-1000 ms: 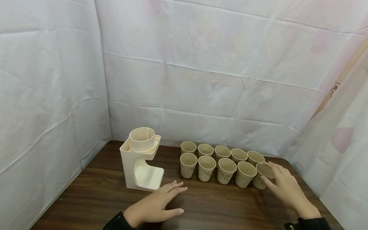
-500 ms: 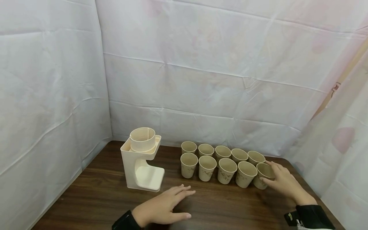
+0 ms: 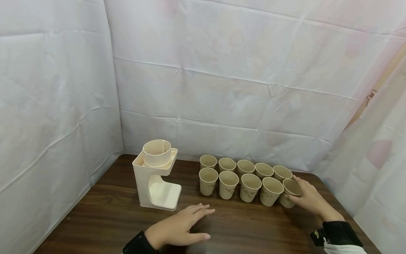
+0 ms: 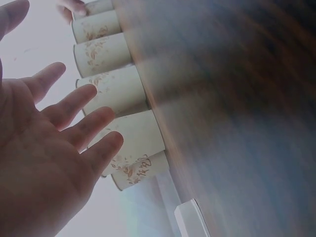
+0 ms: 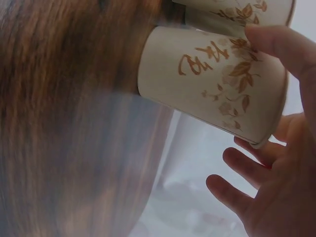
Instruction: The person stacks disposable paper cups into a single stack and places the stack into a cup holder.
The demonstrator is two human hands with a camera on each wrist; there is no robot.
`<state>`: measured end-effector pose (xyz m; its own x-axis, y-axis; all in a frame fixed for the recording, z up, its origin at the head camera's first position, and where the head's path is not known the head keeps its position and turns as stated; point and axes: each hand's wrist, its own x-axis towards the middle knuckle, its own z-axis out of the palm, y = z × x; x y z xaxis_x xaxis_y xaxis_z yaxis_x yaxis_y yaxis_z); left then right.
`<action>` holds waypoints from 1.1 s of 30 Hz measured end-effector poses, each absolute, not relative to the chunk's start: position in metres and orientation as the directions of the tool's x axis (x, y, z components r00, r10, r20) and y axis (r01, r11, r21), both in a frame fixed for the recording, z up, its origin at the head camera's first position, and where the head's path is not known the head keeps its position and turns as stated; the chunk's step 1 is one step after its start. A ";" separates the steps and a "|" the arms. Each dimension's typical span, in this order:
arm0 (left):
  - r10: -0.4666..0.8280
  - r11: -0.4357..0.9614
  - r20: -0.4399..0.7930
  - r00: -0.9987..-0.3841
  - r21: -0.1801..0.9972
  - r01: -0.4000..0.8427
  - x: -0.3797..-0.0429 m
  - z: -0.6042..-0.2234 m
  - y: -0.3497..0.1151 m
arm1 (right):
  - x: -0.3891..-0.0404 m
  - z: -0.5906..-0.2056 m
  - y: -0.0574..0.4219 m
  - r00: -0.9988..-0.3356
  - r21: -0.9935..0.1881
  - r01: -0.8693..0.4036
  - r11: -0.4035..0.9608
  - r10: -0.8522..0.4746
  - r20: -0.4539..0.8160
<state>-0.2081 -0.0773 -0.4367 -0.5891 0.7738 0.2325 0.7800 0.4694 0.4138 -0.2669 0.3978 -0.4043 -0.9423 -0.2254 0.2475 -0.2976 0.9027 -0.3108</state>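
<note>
Beige paper cups with a leaf print stand upright in two rows on the table's right half. At the right end of the front row, my right hand (image 3: pixel 309 197) holds a paper cup (image 3: pixel 287 203) near its rim. In the right wrist view, the thumb (image 5: pixel 276 44) lies on the side of that cup (image 5: pixel 212 84) and other fingers reach behind it. My left hand (image 3: pixel 180 225) hovers low over the table with fingers spread, holding nothing. Its palm (image 4: pixel 44 158) shows in the left wrist view. A cream stand (image 3: pixel 142 187) with a round open holder (image 3: pixel 157 155) on top is beyond the left hand.
The dark wood table (image 3: pixel 98 218) is bounded by a white cloth (image 3: pixel 222 91) at the back and on both sides. Neighbouring cups (image 3: pixel 271 192) stand close to the held one.
My right hand has moved slightly left and closed in on the end cup. My left hand has shifted a little to the right. The cups and stand have stayed in place.
</note>
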 end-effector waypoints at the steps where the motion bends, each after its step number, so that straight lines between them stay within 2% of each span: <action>1: 0.772 0.473 0.229 -0.593 0.417 0.776 -0.208 -0.437 -0.078 | -0.268 -0.405 0.398 -0.944 -0.316 -0.295 0.902 -0.223 0.243; 16: 0.742 0.499 0.238 -0.627 0.427 0.754 -0.211 -0.435 -0.084 | -0.264 -0.403 0.397 -0.956 -0.347 -0.262 0.900 -0.193 0.221; 25: 0.713 0.499 0.251 -0.655 0.475 0.725 -0.217 -0.433 -0.093 | -0.257 -0.401 0.400 -0.930 -0.327 -0.321 0.889 -0.232 0.284; 33: 0.702 0.486 0.288 -0.652 0.477 0.733 -0.224 -0.430 -0.099 | -0.246 -0.392 0.399 -0.919 -0.297 -0.344 0.891 -0.255 0.299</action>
